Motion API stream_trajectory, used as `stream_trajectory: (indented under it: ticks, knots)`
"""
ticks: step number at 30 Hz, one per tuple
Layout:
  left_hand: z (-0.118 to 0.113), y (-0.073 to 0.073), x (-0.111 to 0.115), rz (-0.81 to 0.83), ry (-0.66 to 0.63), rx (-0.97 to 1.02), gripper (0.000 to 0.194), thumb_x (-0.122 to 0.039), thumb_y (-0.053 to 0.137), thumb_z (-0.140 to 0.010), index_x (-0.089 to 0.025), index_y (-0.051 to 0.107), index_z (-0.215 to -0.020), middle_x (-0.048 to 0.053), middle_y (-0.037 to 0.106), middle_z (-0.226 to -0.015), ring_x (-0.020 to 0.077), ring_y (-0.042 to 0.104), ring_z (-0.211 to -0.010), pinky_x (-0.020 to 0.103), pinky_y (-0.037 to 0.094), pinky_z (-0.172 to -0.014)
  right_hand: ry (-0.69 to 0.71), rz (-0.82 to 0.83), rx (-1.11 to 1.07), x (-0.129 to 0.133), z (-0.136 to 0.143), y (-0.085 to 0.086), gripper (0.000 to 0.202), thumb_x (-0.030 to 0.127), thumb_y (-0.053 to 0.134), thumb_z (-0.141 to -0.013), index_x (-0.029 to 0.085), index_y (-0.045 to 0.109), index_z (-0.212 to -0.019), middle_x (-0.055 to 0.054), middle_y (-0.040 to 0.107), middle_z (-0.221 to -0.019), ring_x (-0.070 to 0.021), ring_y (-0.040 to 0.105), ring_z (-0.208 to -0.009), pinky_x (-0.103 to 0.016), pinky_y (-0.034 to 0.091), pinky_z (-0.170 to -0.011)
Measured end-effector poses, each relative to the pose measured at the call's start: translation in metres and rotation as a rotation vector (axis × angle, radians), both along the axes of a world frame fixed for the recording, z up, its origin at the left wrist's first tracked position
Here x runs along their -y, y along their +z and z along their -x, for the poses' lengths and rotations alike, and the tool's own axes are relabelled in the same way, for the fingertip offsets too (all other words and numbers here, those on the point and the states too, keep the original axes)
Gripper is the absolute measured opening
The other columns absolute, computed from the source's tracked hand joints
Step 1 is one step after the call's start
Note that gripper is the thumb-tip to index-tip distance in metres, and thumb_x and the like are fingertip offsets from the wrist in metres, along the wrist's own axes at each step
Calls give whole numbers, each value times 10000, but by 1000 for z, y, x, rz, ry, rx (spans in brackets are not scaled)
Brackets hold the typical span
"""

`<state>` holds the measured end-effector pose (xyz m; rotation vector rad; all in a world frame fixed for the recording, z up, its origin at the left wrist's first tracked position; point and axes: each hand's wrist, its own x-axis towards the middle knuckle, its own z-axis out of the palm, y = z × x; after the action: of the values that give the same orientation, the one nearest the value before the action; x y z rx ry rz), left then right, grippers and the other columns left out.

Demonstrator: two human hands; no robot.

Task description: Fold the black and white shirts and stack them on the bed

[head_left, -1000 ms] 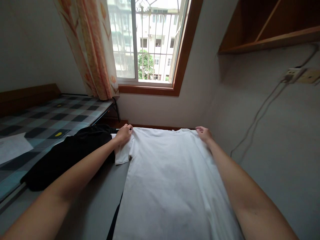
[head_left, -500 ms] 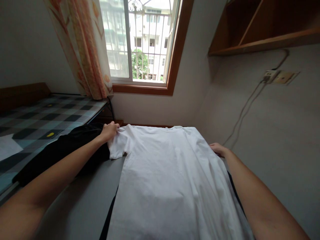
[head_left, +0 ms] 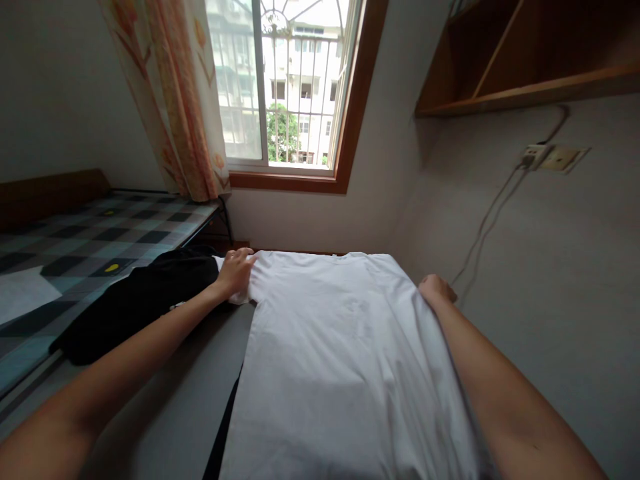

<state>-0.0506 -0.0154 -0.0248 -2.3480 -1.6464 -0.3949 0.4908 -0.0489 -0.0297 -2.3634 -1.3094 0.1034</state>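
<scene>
A white short-sleeved T-shirt [head_left: 320, 340] lies spread before me, its neckline at the far side and some creases running down its right half. My left hand [head_left: 236, 272] is at the left sleeve near the shoulder, fingers bent and closed on the fabric; part of the sleeve shows beside and below the hand. At the right edge of the shirt, my right hand [head_left: 437, 288] is curled closed on the right sleeve, which is mostly hidden by the hand and forearm. Dark fabric [head_left: 223, 427] peeks out under the shirt's left side.
A black garment [head_left: 135, 300] lies left of the shirt by the grey surface [head_left: 175, 387]. Beyond it is a bed with a checked cover [head_left: 145, 223] and a white paper [head_left: 25, 293]. A curtain [head_left: 185, 107], barred window, wall shelf [head_left: 525, 87] and plugged-in cable [head_left: 487, 217] surround.
My left hand has moved right along the sleeve, from its outer end toward the shoulder, and the sleeve is bunched. My right hand has risen slightly at the right edge.
</scene>
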Motion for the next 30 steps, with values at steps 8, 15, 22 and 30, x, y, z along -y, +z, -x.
stream_trajectory:
  ticks: [8, 15, 22, 30]
  knots:
    - [-47, -45, 70, 188, -163, 186, 455, -464, 491, -918, -297, 573, -1334, 66, 448, -1503, 284, 294, -1442, 489, 178, -1179, 322, 44, 147, -9, 120, -5, 532, 458, 429, -944, 205, 511, -1405, -134, 512, -1433, -285, 480, -1298, -419, 376, -1067]
    - [-41, -49, 72, 197, -145, 182, 465, -414, 438, -941, -241, 561, -1355, 86, 414, -1525, 275, 293, -1445, 458, 161, -1194, 308, 141, 152, 7, 169, -41, 624, 543, 291, -971, 213, 398, -1490, -130, 314, -1571, -343, 239, -1446, -545, 178, -1148]
    - [-42, -49, 75, 137, -172, 261, 383, -359, 442, -942, -213, 618, -1250, 103, 494, -1447, 275, 349, -1402, 462, 228, -1168, 347, 11, 134, 10, 160, -42, 551, 471, 381, -956, 183, 499, -1411, -116, 445, -1497, -301, 364, -1387, -469, 253, -1139]
    - [-33, -23, 88, 71, -35, 412, 222, -313, 495, -908, -209, 672, -993, 65, 667, -966, 216, 606, -946, 369, 395, -921, 487, -120, 39, 24, 154, -39, 371, 304, 502, -881, 127, 678, -1155, -141, 618, -1313, -225, 514, -1279, -319, 338, -1103]
